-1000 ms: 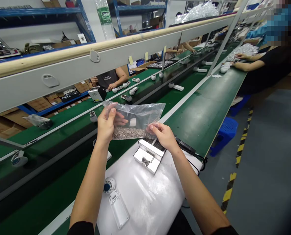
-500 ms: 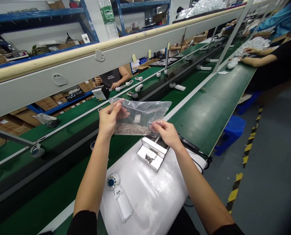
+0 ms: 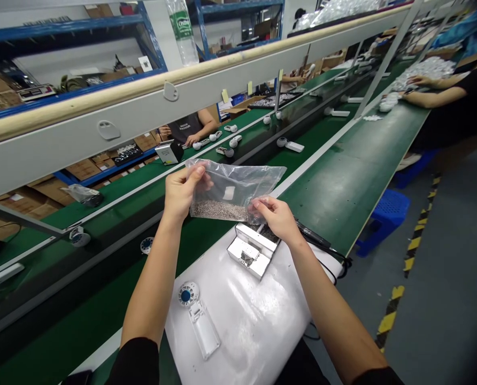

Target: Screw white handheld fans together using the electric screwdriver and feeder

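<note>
A clear plastic bag with many tiny metal pieces at its bottom hangs between my hands. My left hand pinches its upper left corner, thumb in front. At the lower right corner, my right hand grips the plastic between thumb and fingers. Just below the bag, a white metal fixture stands on a white-covered surface. To its left lies a white handheld fan part with a round, blue-centred head.
A conveyor belt carrying white fan parts runs diagonally past the work surface. A rail crosses above it. Black cables lie right of the fixture. Other people sit across the belt and at far right, near a blue stool.
The view has shifted slightly, so the scene sits a little further right. Small parts on the belt have moved relative to the frame. Both hands keep their hold on the bag.
</note>
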`<state>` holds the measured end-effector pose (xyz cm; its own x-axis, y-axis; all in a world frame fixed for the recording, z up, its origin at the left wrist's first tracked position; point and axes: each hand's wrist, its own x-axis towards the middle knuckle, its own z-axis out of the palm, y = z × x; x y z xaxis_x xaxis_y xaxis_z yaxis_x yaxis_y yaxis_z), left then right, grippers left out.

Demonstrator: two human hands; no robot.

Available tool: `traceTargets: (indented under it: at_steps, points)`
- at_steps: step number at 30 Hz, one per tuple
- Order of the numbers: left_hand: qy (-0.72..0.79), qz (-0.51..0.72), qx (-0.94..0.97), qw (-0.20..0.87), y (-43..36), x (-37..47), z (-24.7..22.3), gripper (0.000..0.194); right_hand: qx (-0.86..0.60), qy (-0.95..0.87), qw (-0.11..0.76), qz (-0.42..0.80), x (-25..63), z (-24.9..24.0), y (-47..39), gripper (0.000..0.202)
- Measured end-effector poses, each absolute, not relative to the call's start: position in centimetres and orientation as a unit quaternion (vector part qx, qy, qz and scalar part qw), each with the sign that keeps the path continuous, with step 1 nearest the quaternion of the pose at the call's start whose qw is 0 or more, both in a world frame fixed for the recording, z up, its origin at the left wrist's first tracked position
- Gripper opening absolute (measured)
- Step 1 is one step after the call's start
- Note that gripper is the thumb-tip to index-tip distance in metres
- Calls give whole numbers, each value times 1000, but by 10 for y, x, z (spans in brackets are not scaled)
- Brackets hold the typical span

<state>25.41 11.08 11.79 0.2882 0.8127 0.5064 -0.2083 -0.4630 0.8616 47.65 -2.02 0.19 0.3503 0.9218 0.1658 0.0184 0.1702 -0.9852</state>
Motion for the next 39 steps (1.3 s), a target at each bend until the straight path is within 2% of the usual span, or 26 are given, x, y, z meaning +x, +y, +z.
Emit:
traceTargets:
  at_steps: [39]
  points:
    - [253,631,575,455,117,253,79,40,-545,-446,633,321,470,3,-27,36]
